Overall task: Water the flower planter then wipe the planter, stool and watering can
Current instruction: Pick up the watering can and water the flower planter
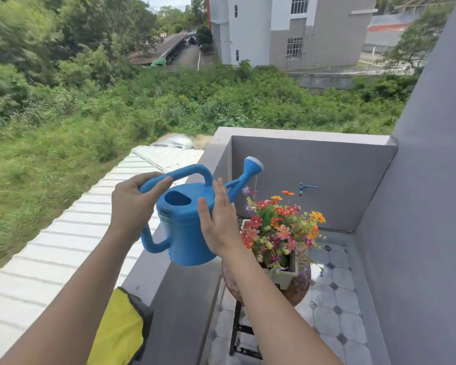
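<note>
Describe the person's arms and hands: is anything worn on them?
Nothing worn shows. The left hand and right hand are bare, without gloves, and no ring, watch or bracelet is visible. The left forearm and right forearm are bare too, with no sleeve reaching into view.

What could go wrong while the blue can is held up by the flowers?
Only the left grip holds the can by its handle; the right grip just lies flat on its side, so the can might slip onto the flowers. The spout is over the flowers' edge, so water may miss the planter and wet the stool.
</note>
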A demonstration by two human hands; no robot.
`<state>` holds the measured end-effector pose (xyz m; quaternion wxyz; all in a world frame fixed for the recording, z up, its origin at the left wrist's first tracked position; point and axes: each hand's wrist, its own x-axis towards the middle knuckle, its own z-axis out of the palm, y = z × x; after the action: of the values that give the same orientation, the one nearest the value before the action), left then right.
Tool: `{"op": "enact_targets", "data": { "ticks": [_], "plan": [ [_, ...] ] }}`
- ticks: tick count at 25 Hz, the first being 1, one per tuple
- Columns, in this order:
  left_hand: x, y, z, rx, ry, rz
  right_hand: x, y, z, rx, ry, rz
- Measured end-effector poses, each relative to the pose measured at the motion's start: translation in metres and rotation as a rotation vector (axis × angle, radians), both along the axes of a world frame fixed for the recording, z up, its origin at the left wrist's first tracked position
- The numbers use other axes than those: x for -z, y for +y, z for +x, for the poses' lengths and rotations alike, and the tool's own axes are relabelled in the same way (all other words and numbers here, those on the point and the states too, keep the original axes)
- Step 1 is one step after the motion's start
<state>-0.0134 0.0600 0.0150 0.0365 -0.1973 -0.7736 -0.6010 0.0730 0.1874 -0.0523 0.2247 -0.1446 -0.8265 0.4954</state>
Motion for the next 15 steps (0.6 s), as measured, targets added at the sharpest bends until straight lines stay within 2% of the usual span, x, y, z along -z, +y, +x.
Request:
{"op": "enact_targets", "data": {
  "ticks": [4,8,15],
  "plan": [
    [0.022,-0.026,0.015,-0.203,0.035,0.067,0.010,-0.023,-0.021,-0.065,-0.034,-0.043],
    [0.048,-0.044,0.018,-0.371,0.065,0.044,0.025,-0.045,-0.048,-0.138,-0.122,-0.062],
    [0.104,-0.032,0.015,-0.496,0.029,0.047,0.070,-0.043,-0.080,-0.180,-0.204,-0.069]
  ]
}}
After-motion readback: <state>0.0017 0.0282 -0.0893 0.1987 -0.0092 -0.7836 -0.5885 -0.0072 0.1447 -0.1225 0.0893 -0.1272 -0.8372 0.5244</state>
